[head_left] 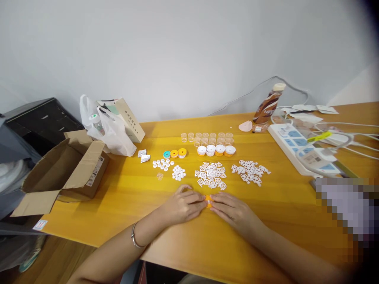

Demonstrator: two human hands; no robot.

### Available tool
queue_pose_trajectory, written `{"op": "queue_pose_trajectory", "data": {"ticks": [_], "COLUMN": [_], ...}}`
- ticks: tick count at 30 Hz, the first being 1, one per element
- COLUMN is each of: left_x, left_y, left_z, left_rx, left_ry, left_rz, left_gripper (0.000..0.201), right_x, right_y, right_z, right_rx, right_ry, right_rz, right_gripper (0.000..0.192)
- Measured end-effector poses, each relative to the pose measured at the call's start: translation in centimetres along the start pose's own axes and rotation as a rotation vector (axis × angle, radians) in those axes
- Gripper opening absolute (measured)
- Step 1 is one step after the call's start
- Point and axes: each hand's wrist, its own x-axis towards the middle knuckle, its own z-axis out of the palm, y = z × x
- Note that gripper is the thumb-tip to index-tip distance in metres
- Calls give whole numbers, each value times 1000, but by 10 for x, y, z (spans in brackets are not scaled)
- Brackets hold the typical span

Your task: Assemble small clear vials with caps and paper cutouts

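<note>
My left hand (183, 206) and my right hand (232, 210) meet at the table's near middle. Together their fingertips pinch one small orange round part (209, 201) on the yellow table (284, 205). Just beyond the hands lie two heaps of white lattice pieces (211, 175) (250, 172). Further left are small white discs (179, 172) and white rings (162, 164). A row of orange-and-white caps (216, 150) stands behind, with clear small cups (207, 137) at the back. A silver bracelet circles my left wrist.
An open cardboard box (68, 169) hangs over the table's left edge, with a white plastic bag (109, 130) and a paper carton behind it. A coffee bottle (268, 106), a white power strip (302, 148) and cables fill the right side. A blurred patch covers the right front.
</note>
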Motion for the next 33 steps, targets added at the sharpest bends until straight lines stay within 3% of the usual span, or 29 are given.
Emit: {"op": "queue_pose_trajectory", "data": {"ticks": [6, 14, 16, 19, 22, 26, 33], "left_x": [1, 3, 1, -7, -17, -23, -21], "left_y": [0, -2, -11, -33, -57, -69, -65], "left_z": [-2, -3, -9, -20, -27, -25, -18], "left_rx": [-8, -63, -82, -54, -31, -56, -25], "left_ry": [-4, 46, 100, 176, 161, 86, 96], "left_rz": [-3, -31, -104, -329, -495, -539, -492], "left_gripper": [24, 24, 23, 21, 17, 15, 12], "right_x": [0, 1, 3, 8, 12, 13, 9], "right_y": [0, 1, -1, -4, -5, -5, -4], "right_z": [1, -1, -3, -8, -10, -10, -8], "right_rx": [23, 115, 138, 179, 225, 244, 248], "right_ry": [-27, -88, -111, -138, -149, -150, -135], "right_rz": [29, 144, 178, 204, 220, 238, 234], "right_gripper": [28, 16, 16, 18, 18, 19, 19]}}
